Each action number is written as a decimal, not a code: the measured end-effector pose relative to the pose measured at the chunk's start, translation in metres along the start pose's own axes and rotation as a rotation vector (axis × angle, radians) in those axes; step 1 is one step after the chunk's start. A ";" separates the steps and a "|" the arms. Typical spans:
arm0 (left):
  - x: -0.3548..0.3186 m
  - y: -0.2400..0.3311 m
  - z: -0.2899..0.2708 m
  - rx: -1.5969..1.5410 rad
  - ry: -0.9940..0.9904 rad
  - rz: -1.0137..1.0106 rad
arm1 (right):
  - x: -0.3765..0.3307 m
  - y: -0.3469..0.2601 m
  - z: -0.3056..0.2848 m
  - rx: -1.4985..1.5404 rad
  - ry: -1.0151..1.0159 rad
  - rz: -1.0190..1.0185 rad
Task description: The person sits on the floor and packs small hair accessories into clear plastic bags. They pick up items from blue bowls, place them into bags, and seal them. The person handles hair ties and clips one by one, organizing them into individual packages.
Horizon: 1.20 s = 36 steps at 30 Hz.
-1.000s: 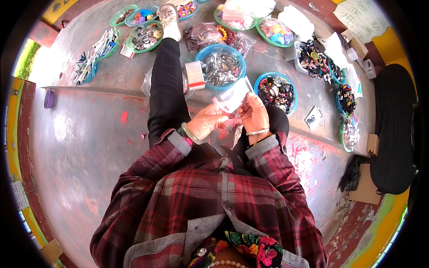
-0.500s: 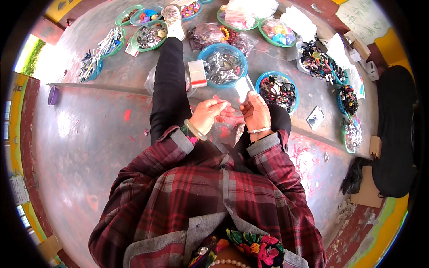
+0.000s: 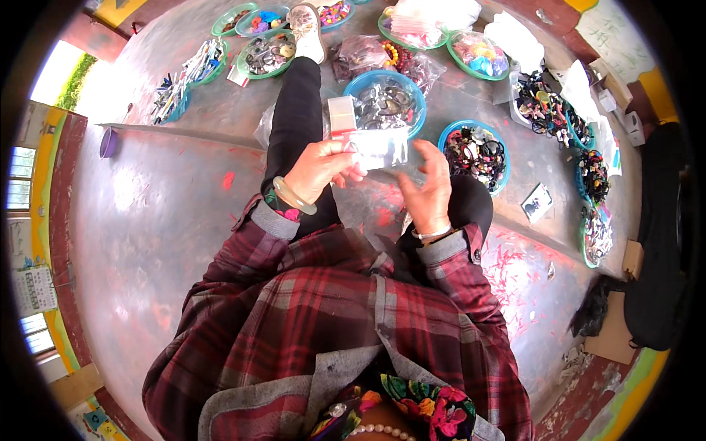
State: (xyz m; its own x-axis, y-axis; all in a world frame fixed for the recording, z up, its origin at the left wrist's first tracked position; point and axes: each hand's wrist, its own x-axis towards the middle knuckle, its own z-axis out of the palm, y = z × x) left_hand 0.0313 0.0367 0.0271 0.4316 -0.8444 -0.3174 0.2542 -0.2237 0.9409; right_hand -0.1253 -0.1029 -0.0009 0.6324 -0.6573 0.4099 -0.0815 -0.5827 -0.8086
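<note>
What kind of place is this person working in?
Probably an informal sorting or packing spot on a bare concrete floor. Round basins of small trinkets, like the blue basin, ring the seated person, whose left hand holds a small clear packet.

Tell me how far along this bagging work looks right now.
Done: small filled packets sit in a green bowl. In hand: the left hand holds a small clear bag, the right hand open beside it. Left: the blue bowls remain heaped with loose pieces.
</note>
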 end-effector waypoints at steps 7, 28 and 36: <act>-0.003 -0.001 0.024 -0.281 -0.104 -0.187 | -0.009 -0.003 0.004 -0.288 -0.082 -0.307; 0.007 -0.030 0.023 -0.112 0.052 -0.011 | -0.006 0.018 0.002 0.858 -0.438 0.724; 0.001 -0.028 0.027 -0.227 -0.041 -0.100 | -0.005 0.013 0.000 0.937 -0.441 0.723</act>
State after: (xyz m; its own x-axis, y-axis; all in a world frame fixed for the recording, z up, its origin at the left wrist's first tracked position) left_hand 0.0010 0.0290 0.0035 0.3603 -0.8435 -0.3983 0.4840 -0.1960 0.8528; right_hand -0.1292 -0.1072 -0.0139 0.8889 -0.3635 -0.2787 -0.0530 0.5227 -0.8508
